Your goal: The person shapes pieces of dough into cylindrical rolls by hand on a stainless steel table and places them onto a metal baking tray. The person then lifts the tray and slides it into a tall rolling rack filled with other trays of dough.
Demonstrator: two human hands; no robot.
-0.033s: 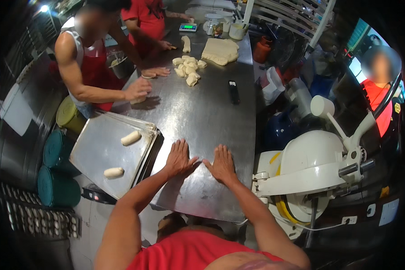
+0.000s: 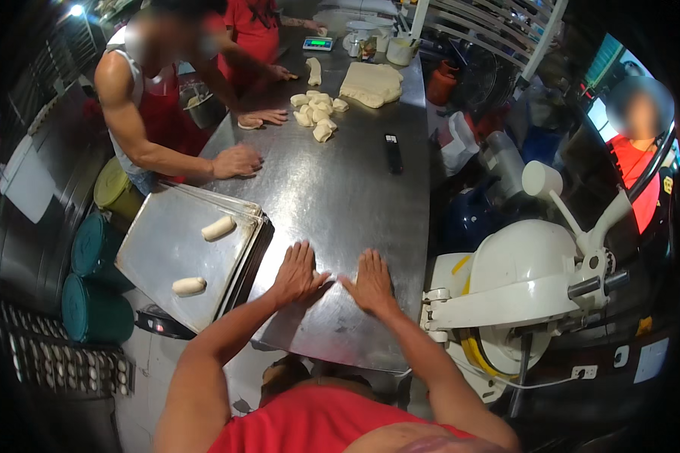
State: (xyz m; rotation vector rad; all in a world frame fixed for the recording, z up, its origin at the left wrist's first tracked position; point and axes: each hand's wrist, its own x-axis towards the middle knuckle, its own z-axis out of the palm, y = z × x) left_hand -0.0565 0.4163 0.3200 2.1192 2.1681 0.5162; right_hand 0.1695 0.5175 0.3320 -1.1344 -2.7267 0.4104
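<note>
Steel table (image 2: 340,189), two flat hands (image 2: 332,279)

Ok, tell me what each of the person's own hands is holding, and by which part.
Nothing is gripped. The left hand and right hand lie flat, palms down, fingers spread, side by side on the steel table; whether dough lies under them cannot be told.

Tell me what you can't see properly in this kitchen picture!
Head view only:
- Anything under the left hand and right hand: both press flat on the steel table, palms covering it.
- What a co-worker's hand rolls: hidden beneath it.
- The small scale at the far end: too tiny to read.
- The white machine: its base is lost in the dark rim.
</note>
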